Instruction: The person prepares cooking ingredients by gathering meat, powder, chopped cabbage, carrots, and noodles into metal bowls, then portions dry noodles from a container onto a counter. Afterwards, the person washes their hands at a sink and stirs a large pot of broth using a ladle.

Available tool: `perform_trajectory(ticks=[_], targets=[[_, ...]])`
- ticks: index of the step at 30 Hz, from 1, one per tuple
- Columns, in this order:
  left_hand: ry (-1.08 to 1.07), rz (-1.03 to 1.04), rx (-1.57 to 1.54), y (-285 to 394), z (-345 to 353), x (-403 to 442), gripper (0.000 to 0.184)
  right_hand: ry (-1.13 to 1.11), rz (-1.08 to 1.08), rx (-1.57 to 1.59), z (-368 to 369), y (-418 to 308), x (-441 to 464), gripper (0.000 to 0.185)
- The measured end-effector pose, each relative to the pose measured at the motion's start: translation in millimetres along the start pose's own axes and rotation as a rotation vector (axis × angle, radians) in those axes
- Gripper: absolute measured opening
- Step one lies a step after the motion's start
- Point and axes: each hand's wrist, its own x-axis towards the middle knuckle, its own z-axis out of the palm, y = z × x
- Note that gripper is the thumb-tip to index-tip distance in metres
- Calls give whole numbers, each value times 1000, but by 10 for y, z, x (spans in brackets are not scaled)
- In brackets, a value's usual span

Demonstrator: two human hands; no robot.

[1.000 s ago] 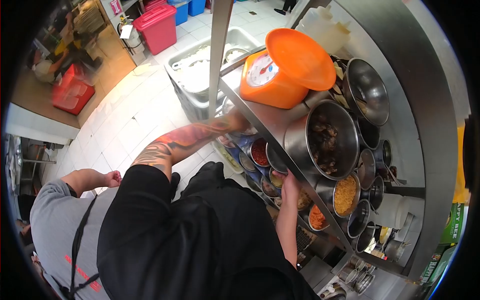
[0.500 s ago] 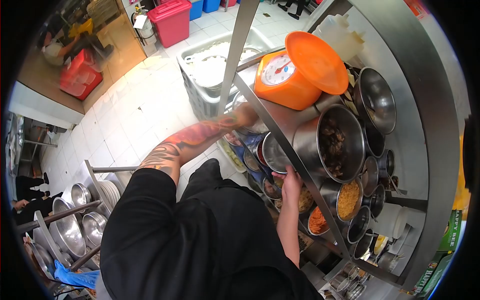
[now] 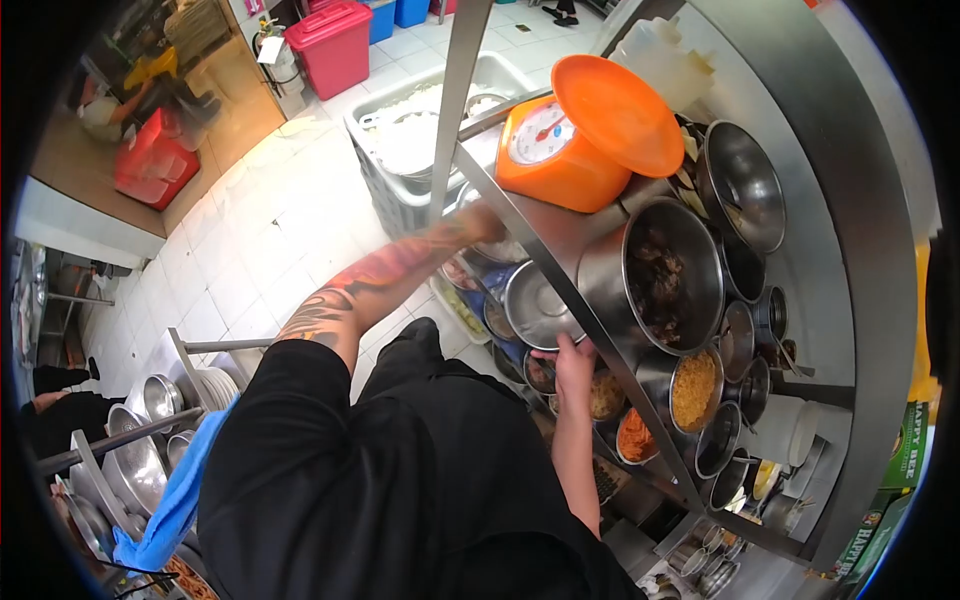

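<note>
My right hand (image 3: 574, 368) grips the rim of a steel bowl (image 3: 540, 302), fingers beneath and thumb at the edge. The bowl's inside looks empty; the shelf frame partly covers its right side. My left hand (image 3: 484, 224), on the tattooed arm, reaches over a pale, partly hidden container beyond the bowl. That hand is smeared by motion, so its fingers do not show clearly. Around the bowl, on the lower level, are several food containers, among them one of shredded orange food (image 3: 636, 436).
An orange dial scale (image 3: 540, 135) stands on the steel shelf beside a deep pot of dark food (image 3: 622, 290) and a pan of yellow crumbs (image 3: 694, 392). A grey crate (image 3: 385, 195) sits on the floor ahead. Left: a rack with stacked plates (image 3: 216, 388) and a blue cloth-like strip (image 3: 178, 490).
The bowl in my right hand has shifted slightly left, and more of its inside shows. My left hand stays over the same spot. The blue strip at left now extends farther up.
</note>
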Motion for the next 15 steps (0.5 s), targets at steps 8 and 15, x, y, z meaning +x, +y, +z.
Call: perform_trajectory(ticks=[8,15], targets=[[-213,-117,-239,775,-1733,-538,42,-346,166,108,210,230,-39,47],[-69,184,-603,1193,-1644,-1196,49,-400,269,201,515,242,-61,42]])
